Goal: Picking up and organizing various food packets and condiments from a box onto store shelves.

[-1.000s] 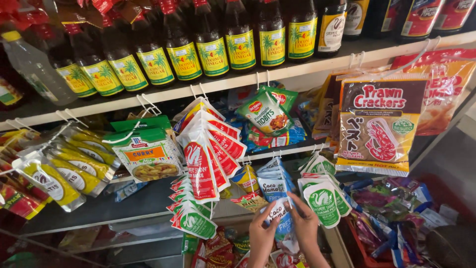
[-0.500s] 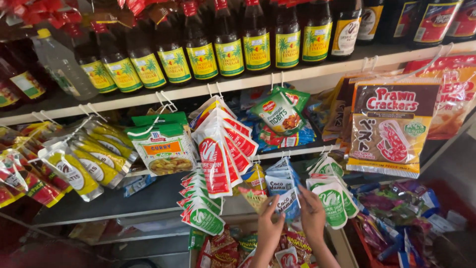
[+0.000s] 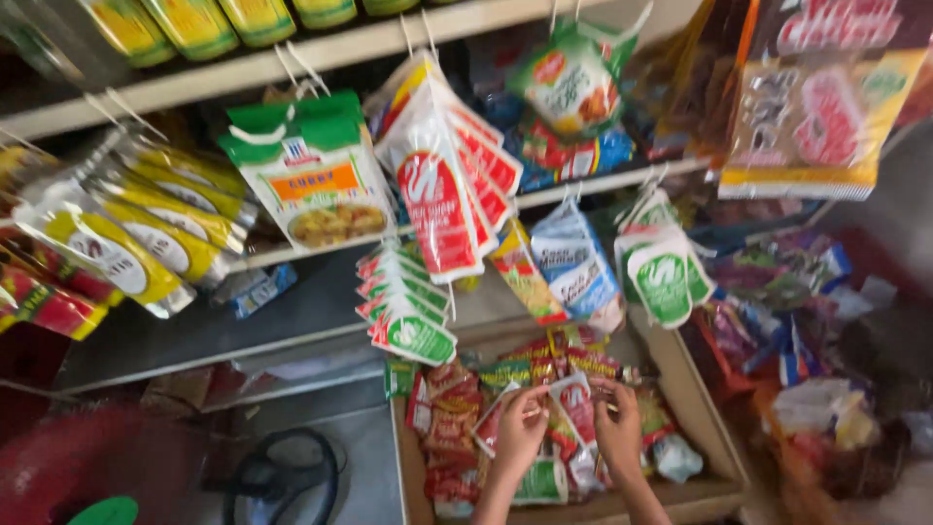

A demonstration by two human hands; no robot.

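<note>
Red and white sachet [image 3: 575, 408] sits upright between both hands, above the middle of the cardboard box [image 3: 702, 418]. The left hand [image 3: 520, 433] pinches its left edge with thumb and fingertips [image 3: 537, 397]; the right hand [image 3: 620, 433] grasps its right edge, fingers curled. Red packets [image 3: 447, 428] fill the box's left side. Farther back, green-and-white packets [image 3: 413, 326] and a blue pouch [image 3: 575, 262] hang from the shelf rail [image 3: 603, 185]

Two hands, left hand [image 3: 520, 435] and right hand [image 3: 620, 431], hold a red and white packet [image 3: 575, 406] over a box [image 3: 695, 408] of packets.
</note>
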